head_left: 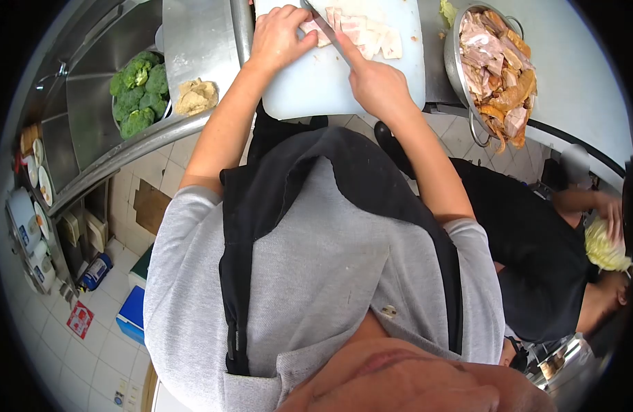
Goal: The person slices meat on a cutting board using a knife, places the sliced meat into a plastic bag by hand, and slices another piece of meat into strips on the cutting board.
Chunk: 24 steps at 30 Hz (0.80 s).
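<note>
At the top of the head view, a white cutting board (316,93) carries sliced pale meat (361,31). My right hand (378,82) is closed round a knife (328,31), its index finger stretched along the blade, which slants up and left over the meat. Just left of the blade, my left hand (282,36) rests on the board at the left end of the slices, its fingers bent and thumb pointing toward the knife. Whether its fingertips pinch any meat is hard to make out.
A metal colander (455,62) of meat pieces (502,75) stands right of the board. Broccoli (139,93) sits in the sink at left, beside a yellowish lump (196,97). At lower right, a co-worker in black (536,254) holds a cabbage (605,247).
</note>
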Tool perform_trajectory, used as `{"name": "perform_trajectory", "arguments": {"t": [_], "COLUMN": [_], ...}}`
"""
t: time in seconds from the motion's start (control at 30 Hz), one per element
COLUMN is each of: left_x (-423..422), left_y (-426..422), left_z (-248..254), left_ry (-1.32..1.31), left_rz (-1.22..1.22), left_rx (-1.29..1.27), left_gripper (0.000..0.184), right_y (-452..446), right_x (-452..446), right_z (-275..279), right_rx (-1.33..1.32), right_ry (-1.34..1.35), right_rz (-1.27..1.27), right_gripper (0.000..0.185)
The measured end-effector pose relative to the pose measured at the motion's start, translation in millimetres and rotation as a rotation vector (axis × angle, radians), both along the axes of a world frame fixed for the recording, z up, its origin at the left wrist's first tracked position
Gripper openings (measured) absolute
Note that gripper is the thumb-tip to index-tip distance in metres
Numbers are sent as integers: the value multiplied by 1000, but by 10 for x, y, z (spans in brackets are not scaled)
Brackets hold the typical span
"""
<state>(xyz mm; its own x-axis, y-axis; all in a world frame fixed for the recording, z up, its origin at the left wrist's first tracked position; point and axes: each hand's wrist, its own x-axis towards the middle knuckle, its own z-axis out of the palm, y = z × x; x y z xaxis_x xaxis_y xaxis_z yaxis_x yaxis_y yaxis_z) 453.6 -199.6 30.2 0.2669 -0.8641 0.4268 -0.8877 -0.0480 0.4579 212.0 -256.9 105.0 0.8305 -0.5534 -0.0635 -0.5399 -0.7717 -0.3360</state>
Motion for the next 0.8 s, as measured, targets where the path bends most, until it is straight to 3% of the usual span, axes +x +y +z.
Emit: {"name": "perform_trajectory", "arguments": {"t": [0.37, 0.8], "left_x": [24, 54], "left_y": [11, -5], "left_z": [-52, -45], "left_ry": [-19, 2], "left_rz": [12, 34], "left_rx": [-50, -14], "left_gripper": [26, 26], "right_y": [84, -7], "right_x": [-230, -112], "right_z": [317, 110], "right_rx": [59, 93], "right_ry": [51, 109], "right_rz": [-46, -21], "right_gripper": [76, 77]}}
